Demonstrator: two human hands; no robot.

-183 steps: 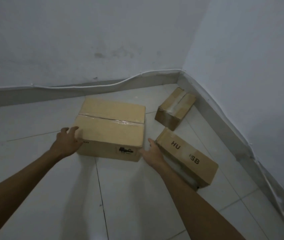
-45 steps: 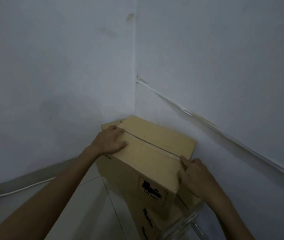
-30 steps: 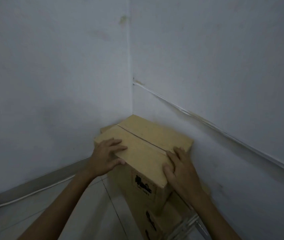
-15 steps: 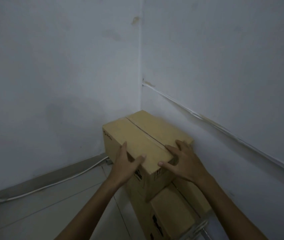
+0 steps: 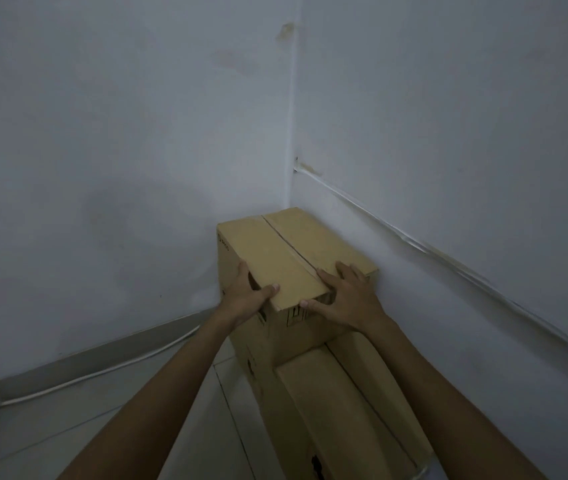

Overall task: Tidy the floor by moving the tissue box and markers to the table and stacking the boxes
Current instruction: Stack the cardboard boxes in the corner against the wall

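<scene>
The top box (image 5: 286, 251) has gone from tilted and askew a moment ago to flat and squared up on the bottom box (image 5: 345, 403), tucked into the corner where the two walls (image 5: 137, 150) meet. This stacking step looks nearly done; only a last nudge or letting go seems to remain.

The left hand (image 5: 248, 296) clamps the near left corner, with the thumb on the lid and the fingers down the side panel. The right hand (image 5: 348, 299) lies on the lid with its fingers spread and straight, pressing rather than gripping.

The lid seam starts between the two thumbs and runs away from the fingertips toward the corner. The top box's long axis seems to follow it. The bottom box sticks out below the wrists, toward the person.
</scene>
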